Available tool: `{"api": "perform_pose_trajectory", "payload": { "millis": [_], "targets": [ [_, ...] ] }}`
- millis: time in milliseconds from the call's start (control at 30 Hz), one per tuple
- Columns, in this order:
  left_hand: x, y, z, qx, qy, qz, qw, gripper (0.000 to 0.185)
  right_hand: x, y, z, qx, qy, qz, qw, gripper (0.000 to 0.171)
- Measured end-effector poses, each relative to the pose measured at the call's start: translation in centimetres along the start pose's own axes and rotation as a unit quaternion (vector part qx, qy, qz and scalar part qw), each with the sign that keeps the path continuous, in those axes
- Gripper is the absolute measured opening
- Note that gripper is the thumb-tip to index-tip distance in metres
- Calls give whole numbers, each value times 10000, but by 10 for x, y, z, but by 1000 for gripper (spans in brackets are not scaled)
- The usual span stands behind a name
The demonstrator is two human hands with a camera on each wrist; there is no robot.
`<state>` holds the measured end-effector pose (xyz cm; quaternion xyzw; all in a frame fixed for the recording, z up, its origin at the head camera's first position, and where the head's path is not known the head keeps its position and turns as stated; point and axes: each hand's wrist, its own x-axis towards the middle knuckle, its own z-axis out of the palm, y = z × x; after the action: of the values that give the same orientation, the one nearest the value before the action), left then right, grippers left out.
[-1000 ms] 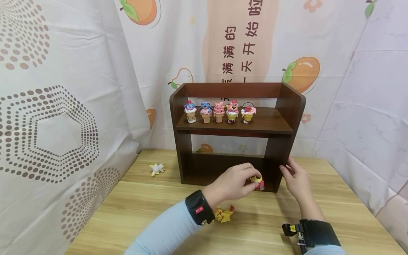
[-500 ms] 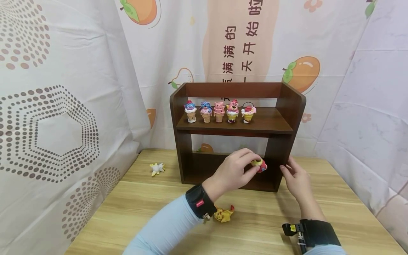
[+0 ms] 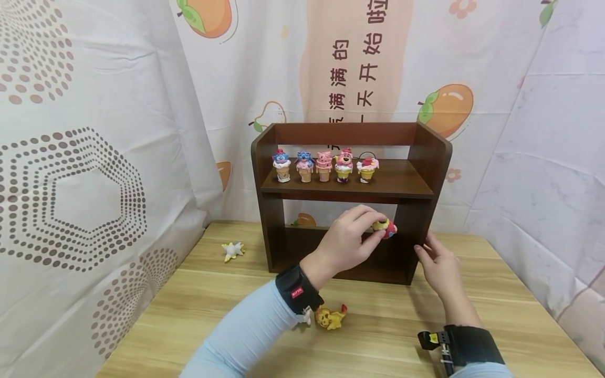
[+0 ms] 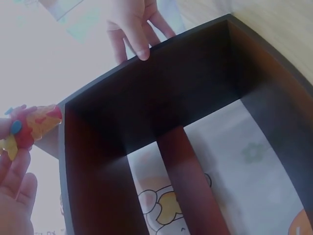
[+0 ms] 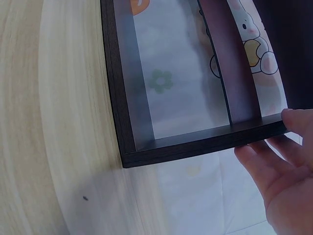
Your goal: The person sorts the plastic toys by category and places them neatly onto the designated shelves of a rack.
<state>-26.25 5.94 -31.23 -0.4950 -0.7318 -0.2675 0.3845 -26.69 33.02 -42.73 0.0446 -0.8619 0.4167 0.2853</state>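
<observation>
A small red-and-yellow figurine [image 3: 385, 228], half hidden by fingers, is pinched in the left hand [image 3: 350, 240], raised before the wooden shelf's [image 3: 427, 157] right post. The right hand's [image 3: 439, 265] straight fingers touch that post; its thumb is hidden.

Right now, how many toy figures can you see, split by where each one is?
Cone figures on the upper shelf: 5
Cone figure pinched in the left hand: 1
Animal figures lying on the table: 2, one white, one yellow
Total: 8
</observation>
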Motion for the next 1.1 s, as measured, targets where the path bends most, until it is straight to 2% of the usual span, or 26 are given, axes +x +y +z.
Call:
{"api": "perform_pose_trajectory", "payload": {
  "millis": [533, 800, 1100],
  "targets": [
    [23, -11, -13, 394, 421, 278, 9979, 21, -1, -2, 1, 120, -60, 3, 9999, 52],
    [35, -16, -19, 716, 494, 376, 9955, 22, -1, -1, 3, 59, 4, -81, 9999, 50],
    [48, -22, -26, 777, 598, 374, 9945, 22, 0, -2, 0, 82, -18, -104, 9999, 50]
  ]
}}
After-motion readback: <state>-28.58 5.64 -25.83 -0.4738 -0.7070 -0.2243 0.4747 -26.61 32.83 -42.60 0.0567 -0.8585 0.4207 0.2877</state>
